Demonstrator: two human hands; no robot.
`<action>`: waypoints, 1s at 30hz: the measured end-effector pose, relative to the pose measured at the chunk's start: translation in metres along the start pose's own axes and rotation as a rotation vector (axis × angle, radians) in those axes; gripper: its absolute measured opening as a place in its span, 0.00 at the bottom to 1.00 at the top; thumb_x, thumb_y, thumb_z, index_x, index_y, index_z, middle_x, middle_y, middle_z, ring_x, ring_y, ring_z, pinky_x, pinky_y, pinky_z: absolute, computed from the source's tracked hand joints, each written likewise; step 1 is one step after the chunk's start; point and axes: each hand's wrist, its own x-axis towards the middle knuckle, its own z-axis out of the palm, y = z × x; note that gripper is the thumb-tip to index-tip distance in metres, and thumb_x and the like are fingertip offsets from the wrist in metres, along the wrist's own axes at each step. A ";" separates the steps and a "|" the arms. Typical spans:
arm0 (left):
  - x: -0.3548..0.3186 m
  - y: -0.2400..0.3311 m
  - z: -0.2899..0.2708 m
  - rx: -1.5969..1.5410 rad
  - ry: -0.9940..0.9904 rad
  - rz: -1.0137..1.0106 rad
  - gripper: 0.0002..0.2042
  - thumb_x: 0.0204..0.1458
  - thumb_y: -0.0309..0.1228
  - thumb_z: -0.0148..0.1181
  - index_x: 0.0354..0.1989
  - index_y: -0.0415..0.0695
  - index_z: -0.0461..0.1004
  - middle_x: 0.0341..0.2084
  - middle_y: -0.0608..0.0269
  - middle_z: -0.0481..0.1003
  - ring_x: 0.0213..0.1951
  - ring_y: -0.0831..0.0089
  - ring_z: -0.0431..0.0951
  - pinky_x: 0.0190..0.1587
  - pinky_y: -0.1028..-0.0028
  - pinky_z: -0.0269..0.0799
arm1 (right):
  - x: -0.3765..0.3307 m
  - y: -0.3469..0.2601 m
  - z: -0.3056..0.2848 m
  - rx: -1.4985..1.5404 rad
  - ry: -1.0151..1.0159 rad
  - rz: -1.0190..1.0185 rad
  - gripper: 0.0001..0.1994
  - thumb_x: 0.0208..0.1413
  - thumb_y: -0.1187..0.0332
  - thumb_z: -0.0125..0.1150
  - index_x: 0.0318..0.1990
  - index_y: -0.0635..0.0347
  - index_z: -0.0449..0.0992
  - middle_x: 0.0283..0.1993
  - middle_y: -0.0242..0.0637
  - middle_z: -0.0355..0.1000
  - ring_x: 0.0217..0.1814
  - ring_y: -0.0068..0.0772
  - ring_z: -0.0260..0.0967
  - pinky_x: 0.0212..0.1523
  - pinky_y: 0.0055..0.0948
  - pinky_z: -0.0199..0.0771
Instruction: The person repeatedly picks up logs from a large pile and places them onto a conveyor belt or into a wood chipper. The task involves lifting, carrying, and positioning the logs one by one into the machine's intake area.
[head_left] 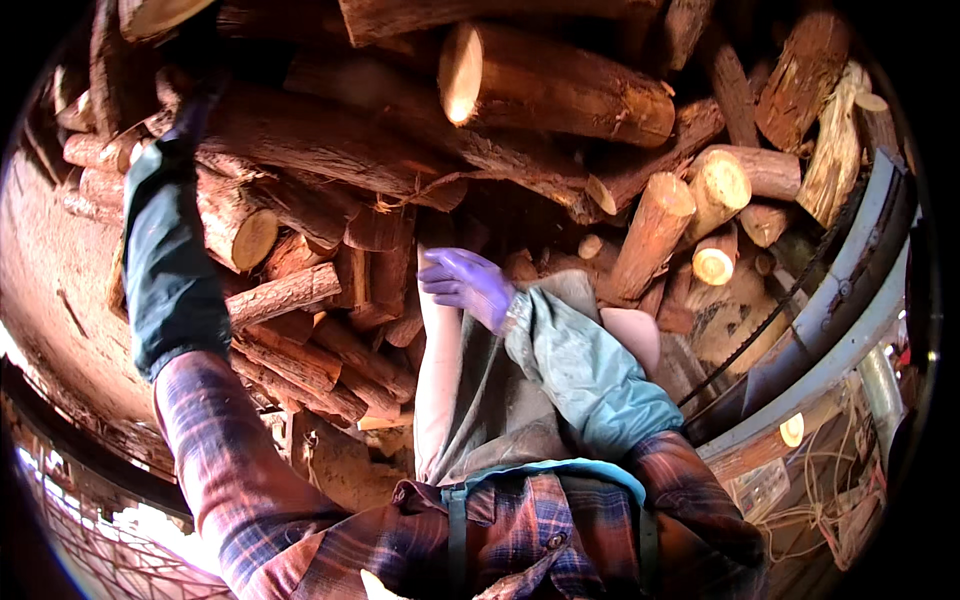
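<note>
My left arm, in a dark teal sleeve cover (pixel 172 260), stretches far out to the upper left. At its end my left hand (pixel 195 112) is a dark shape in shadow beside a long reddish-brown log (pixel 300 130); its fingers cannot be made out. My right hand (pixel 466 286), in a purple glove, is held in front of my body near my knee, above the grey-green apron (pixel 510 400). Its fingers are extended to the left, slightly bent, with nothing seen in them. A light teal cover (pixel 590 365) wraps my right forearm.
Logs are piled ahead, among them a thick one (pixel 570 85) with a pale cut end. Shorter logs (pixel 650 235) stand at the right, near a curved blue-grey metal frame (pixel 840 300). Thinner logs (pixel 290 360) lie stacked at the left. An earthen wall (pixel 70 290) rises farther left.
</note>
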 end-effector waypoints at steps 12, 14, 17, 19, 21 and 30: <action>-0.052 0.018 -0.060 -0.937 -0.133 -0.205 0.23 0.56 0.45 0.60 0.52 0.38 0.73 0.49 0.57 0.75 0.52 0.68 0.72 0.55 0.70 0.67 | 0.171 -0.017 0.075 1.245 -0.159 -0.033 0.54 0.45 0.26 0.54 0.72 0.48 0.42 0.72 0.48 0.48 0.72 0.54 0.49 0.69 0.57 0.49; -0.097 0.065 -0.083 -0.968 -0.130 -0.275 0.22 0.57 0.40 0.59 0.55 0.37 0.71 0.52 0.56 0.72 0.54 0.68 0.70 0.57 0.71 0.65 | 0.159 -0.030 0.078 1.452 -0.438 -0.083 0.46 0.50 0.28 0.50 0.67 0.54 0.58 0.69 0.42 0.57 0.69 0.48 0.54 0.68 0.52 0.54; -0.178 0.160 -0.105 -0.835 0.026 -0.141 0.23 0.52 0.37 0.67 0.54 0.41 0.71 0.49 0.57 0.72 0.48 0.68 0.71 0.52 0.68 0.68 | 0.171 0.002 0.053 1.148 0.096 -0.539 0.42 0.55 0.31 0.47 0.66 0.56 0.60 0.67 0.43 0.60 0.68 0.46 0.57 0.66 0.50 0.58; -0.240 0.210 -0.108 -0.565 0.133 0.235 0.24 0.45 0.35 0.70 0.51 0.42 0.71 0.41 0.58 0.72 0.42 0.61 0.71 0.47 0.62 0.67 | 0.143 0.012 0.032 0.958 0.210 -0.503 0.40 0.56 0.34 0.48 0.66 0.57 0.60 0.67 0.42 0.61 0.68 0.44 0.57 0.66 0.48 0.57; -0.291 0.264 -0.120 -0.519 -0.084 0.438 0.31 0.40 0.42 0.71 0.53 0.43 0.70 0.42 0.53 0.71 0.41 0.56 0.72 0.45 0.59 0.67 | 0.099 0.023 -0.007 0.769 0.146 -0.364 0.38 0.57 0.37 0.49 0.66 0.57 0.60 0.66 0.41 0.61 0.67 0.42 0.57 0.66 0.46 0.57; -0.423 0.348 -0.071 -1.472 -1.278 -0.108 0.21 0.61 0.41 0.56 0.56 0.38 0.69 0.49 0.55 0.74 0.53 0.68 0.72 0.55 0.67 0.68 | -0.124 0.087 -0.131 0.175 -0.241 -0.165 0.31 0.62 0.50 0.53 0.66 0.61 0.60 0.65 0.38 0.62 0.66 0.34 0.57 0.66 0.37 0.56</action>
